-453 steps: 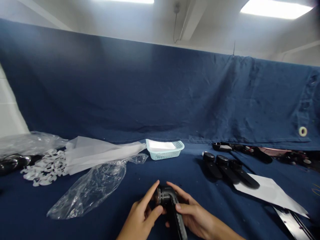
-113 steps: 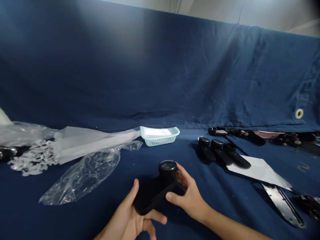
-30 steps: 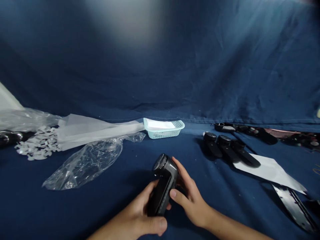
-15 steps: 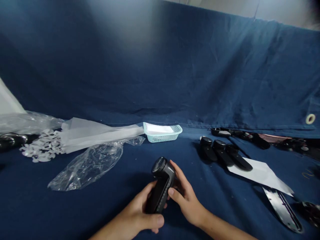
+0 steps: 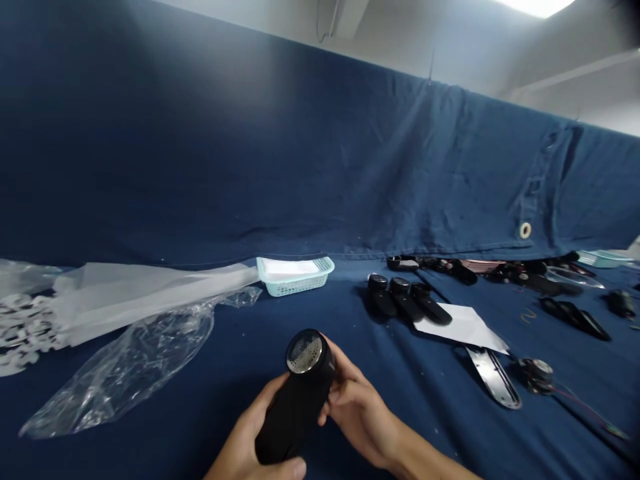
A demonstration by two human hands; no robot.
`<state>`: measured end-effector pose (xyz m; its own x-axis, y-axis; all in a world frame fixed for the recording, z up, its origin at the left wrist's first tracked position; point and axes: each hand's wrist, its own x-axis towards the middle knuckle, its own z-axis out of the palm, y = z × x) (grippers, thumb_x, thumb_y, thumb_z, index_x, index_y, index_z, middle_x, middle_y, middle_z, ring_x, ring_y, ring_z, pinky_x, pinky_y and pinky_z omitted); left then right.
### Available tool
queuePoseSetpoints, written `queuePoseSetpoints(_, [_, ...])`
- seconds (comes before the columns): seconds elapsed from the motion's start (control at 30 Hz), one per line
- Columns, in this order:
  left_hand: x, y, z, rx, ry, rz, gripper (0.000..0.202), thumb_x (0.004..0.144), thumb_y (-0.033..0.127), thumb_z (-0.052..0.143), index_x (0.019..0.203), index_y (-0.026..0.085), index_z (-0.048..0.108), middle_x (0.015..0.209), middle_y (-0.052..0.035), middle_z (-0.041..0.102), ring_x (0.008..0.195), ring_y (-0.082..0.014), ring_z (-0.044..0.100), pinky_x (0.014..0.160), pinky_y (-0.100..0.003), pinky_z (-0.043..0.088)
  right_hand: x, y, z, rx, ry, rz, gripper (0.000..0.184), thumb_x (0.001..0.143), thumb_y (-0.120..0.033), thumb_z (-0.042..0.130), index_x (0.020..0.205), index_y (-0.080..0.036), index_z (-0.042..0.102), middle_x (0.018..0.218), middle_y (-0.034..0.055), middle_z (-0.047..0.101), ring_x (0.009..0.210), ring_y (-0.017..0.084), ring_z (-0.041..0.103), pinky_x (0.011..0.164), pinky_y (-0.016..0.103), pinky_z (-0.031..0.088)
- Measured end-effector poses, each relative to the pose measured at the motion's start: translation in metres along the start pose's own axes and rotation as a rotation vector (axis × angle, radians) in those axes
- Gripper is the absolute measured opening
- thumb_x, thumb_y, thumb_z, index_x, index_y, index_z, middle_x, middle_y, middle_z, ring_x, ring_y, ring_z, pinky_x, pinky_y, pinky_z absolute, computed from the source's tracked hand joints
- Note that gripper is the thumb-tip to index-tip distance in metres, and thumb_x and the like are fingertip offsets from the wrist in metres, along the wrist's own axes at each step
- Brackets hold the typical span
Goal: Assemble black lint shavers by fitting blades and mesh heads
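Both my hands hold a black hand-held device [image 5: 295,407] with a round silver mesh head that faces up towards me. My left hand [image 5: 250,443] wraps its lower body from the left, thumb at the bottom. My right hand [image 5: 353,407] grips it just under the head from the right, fingers curled against its side. The device is tilted, head up and away from me, above the blue cloth [image 5: 210,373].
Three more black devices [image 5: 403,301] lie in a row by a white paper sheet [image 5: 463,327]. A pale green basket [image 5: 293,275] sits at the back. Clear plastic bags [image 5: 125,360] and small white parts [image 5: 23,330] lie left. Loose black parts [image 5: 570,313] are scattered right.
The device has been turned so that its mesh head faces me. The view has swung to the right, showing more of the table's right side.
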<state>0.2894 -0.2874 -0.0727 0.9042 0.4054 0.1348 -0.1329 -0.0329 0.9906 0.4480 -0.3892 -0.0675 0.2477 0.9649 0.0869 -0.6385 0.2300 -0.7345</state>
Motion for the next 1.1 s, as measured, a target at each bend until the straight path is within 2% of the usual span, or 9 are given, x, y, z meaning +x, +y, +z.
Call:
queuePoseSetpoints(0.1, [-0.002, -0.003, 0.003, 0.058, 0.054, 0.001, 0.076, 0.066, 0.042, 0.073, 0.135, 0.024, 0.047, 0.12, -0.0116, 0.061, 0.106, -0.0348, 0.057, 0.094, -0.052, 0.042, -0.001, -0.002, 0.0, 0.087, -0.026, 0.037, 0.073, 0.062, -0.004, 0.052, 0.133, -0.02, 0.052, 0.09, 0.0025, 0.063, 0.066, 0.012, 0.055, 0.059, 0.022, 0.044])
queuePoseSetpoints(0.2, [-0.003, -0.01, 0.007, 0.043, 0.08, -0.044, 0.078, 0.067, 0.045, 0.073, 0.137, 0.026, 0.043, 0.104, -0.0096, 0.065, 0.077, -0.0246, 0.062, 0.07, -0.041, 0.052, 0.001, -0.005, 0.0, 0.132, -0.014, 0.057, 0.07, 0.064, -0.005, 0.053, 0.133, -0.019, 0.052, 0.084, 0.0011, 0.062, 0.062, 0.01, 0.053, 0.057, 0.021, 0.041])
queuePoseSetpoints(0.3, [0.001, -0.015, 0.014, 0.006, 0.073, -0.116, 0.082, 0.067, 0.046, 0.073, 0.138, 0.027, 0.037, 0.085, -0.0049, 0.064, 0.054, -0.0136, 0.055, 0.045, -0.024, 0.044, 0.002, -0.007, 0.0, 0.138, 0.024, 0.02, 0.053, 0.066, -0.007, 0.054, 0.117, -0.016, 0.062, 0.076, -0.0002, 0.058, 0.06, 0.01, 0.048, 0.055, 0.021, 0.037])
queuePoseSetpoints(0.47, [0.025, -0.013, 0.03, 0.058, 0.143, -0.12, 0.082, 0.068, 0.043, 0.073, 0.138, 0.024, 0.033, 0.088, -0.0053, 0.067, 0.05, -0.0112, 0.056, 0.037, -0.018, 0.038, 0.005, -0.009, -0.01, 0.143, 0.083, -0.038, 0.026, 0.074, -0.015, 0.052, 0.096, -0.016, 0.067, 0.079, 0.0012, 0.062, 0.071, 0.014, 0.052, 0.063, 0.023, 0.038])
queuePoseSetpoints(0.53, [0.037, -0.01, 0.037, 0.14, 0.198, -0.077, 0.077, 0.07, 0.037, 0.072, 0.137, 0.023, 0.036, 0.096, -0.0073, 0.069, 0.057, -0.015, 0.063, 0.043, -0.021, 0.046, 0.008, -0.008, -0.017, 0.172, 0.114, -0.031, 0.025, 0.08, -0.021, 0.05, 0.099, -0.018, 0.067, 0.088, 0.0022, 0.066, 0.078, 0.015, 0.055, 0.07, 0.025, 0.04])
queuePoseSetpoints(0.6, [0.046, -0.009, 0.042, 0.246, 0.271, 0.012, 0.07, 0.07, 0.027, 0.07, 0.134, 0.022, 0.041, 0.11, -0.0087, 0.068, 0.082, -0.0211, 0.069, 0.067, -0.028, 0.056, 0.01, -0.007, -0.023, 0.213, 0.123, 0.004, 0.023, 0.083, -0.027, 0.048, 0.093, -0.018, 0.067, 0.089, 0.0026, 0.068, 0.081, 0.017, 0.056, 0.073, 0.027, 0.041])
queuePoseSetpoints(0.7, [0.051, -0.012, 0.044, 0.38, 0.342, 0.081, 0.067, 0.069, 0.018, 0.066, 0.132, 0.022, 0.043, 0.117, -0.0063, 0.067, 0.104, -0.0234, 0.065, 0.091, -0.033, 0.051, 0.011, -0.005, -0.026, 0.27, 0.102, 0.056, 0.021, 0.082, -0.028, 0.048, 0.082, -0.02, 0.067, 0.078, 0.0013, 0.068, 0.078, 0.018, 0.058, 0.072, 0.028, 0.041])
queuePoseSetpoints(0.9, [0.044, -0.015, 0.038, 0.403, 0.295, 0.061, 0.068, 0.07, 0.017, 0.066, 0.132, 0.023, 0.039, 0.109, -0.0052, 0.069, 0.095, -0.0219, 0.067, 0.086, -0.033, 0.053, 0.007, -0.005, -0.024, 0.281, 0.07, 0.098, 0.019, 0.081, -0.025, 0.05, 0.085, -0.022, 0.068, 0.085, 0.001, 0.07, 0.079, 0.018, 0.059, 0.071, 0.028, 0.041])
queuePoseSetpoints(1.1, [0.043, -0.009, 0.032, 0.251, 0.15, 0.035, 0.063, 0.072, 0.018, 0.068, 0.13, 0.019, 0.042, 0.109, -0.0086, 0.068, 0.094, -0.0247, 0.066, 0.083, -0.038, 0.053, 0.006, -0.008, -0.025, 0.185, 0.072, 0.082, 0.028, 0.081, -0.018, 0.057, 0.107, -0.021, 0.066, 0.097, 0.0027, 0.069, 0.086, 0.018, 0.058, 0.077, 0.027, 0.041])
